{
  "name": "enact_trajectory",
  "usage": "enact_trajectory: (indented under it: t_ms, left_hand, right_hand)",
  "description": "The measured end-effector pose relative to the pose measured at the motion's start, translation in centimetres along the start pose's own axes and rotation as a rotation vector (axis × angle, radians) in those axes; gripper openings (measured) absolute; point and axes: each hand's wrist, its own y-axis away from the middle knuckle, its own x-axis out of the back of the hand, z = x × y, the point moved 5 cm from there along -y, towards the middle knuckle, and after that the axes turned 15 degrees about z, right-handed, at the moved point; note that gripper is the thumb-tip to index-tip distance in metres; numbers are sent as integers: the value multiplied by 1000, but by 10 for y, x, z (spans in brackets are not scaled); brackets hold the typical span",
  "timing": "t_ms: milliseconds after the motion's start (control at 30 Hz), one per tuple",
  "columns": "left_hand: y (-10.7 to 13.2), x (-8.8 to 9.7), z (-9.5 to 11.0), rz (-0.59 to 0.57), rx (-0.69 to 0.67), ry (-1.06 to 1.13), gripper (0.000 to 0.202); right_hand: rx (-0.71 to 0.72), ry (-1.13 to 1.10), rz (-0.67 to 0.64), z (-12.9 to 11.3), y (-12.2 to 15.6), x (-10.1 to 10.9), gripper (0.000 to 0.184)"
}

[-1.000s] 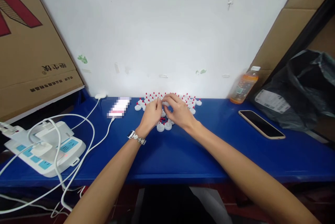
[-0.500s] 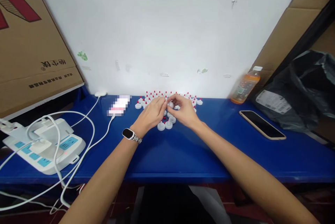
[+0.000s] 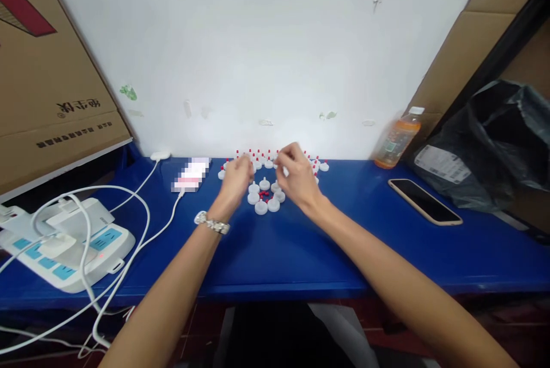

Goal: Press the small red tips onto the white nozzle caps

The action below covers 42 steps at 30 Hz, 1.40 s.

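Observation:
My left hand is raised over the left side of a group of white nozzle caps, its fingers curled together and slightly blurred. Opposite it, my right hand has thumb and fingertips pinched close; whatever may be between them is too small to make out. Several white nozzle caps without red tips form a rough ring on the table below the hands. Small loose red tips lie inside that ring. Behind, along the wall, stand many white caps with red tips, partly hidden by both hands.
A blue table meets a white wall. On the left are a power strip with looping white cables and a pixelated flat item. To the right sit a phone, an orange drink bottle and a dark plastic bag.
My hands were together over the caps and have now moved apart, the left one turning at the wrist. More of the front ring of caps and the red tips shows. The view has shifted slightly.

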Motion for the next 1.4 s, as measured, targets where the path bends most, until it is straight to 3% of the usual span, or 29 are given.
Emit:
enact_trajectory:
  t_ms: [67, 100, 200, 300, 467, 667, 900, 1033, 1200, 1400]
  left_hand:
    - [-6, 13, 4, 43, -114, -102, 45]
    - [-7, 16, 6, 9, -212, -171, 45]
    - [1, 4, 5, -267, -496, -385, 35]
    - [8, -5, -4, -390, -605, -495, 29]
    - [5, -2, -6, -405, -560, -494, 35]
    - [4, 2, -2, -380, -528, -487, 35]
    - [2, 1, -6, -354, -525, -513, 32]
    - [0, 1, -8, -368, -522, -517, 33]
    - [-6, 7, -13, -311, -515, -556, 34]
    - [-8, 9, -20, -298, -492, -575, 30]
  right_hand:
    - [-110, 12, 42, 18, 0, 6, 18]
    - [-179, 3, 43, 27, 1, 7, 16]
    - [-361, -70, -13, 44, 8, 0, 12]
    - [-453, -134, -85, 46, 16, -10, 11]
    - [-383, -68, -94, 40, 15, -8, 11]
    - [-465, -65, -150, 59, 20, -19, 12]
    - [-502, 94, -379, 74, 27, -40, 12]
    - [-502, 109, -410, 71, 22, -38, 15]
    - [-396, 177, -392, 72, 7, -41, 20]
    - [-159, 549, -442, 80, -17, -81, 31]
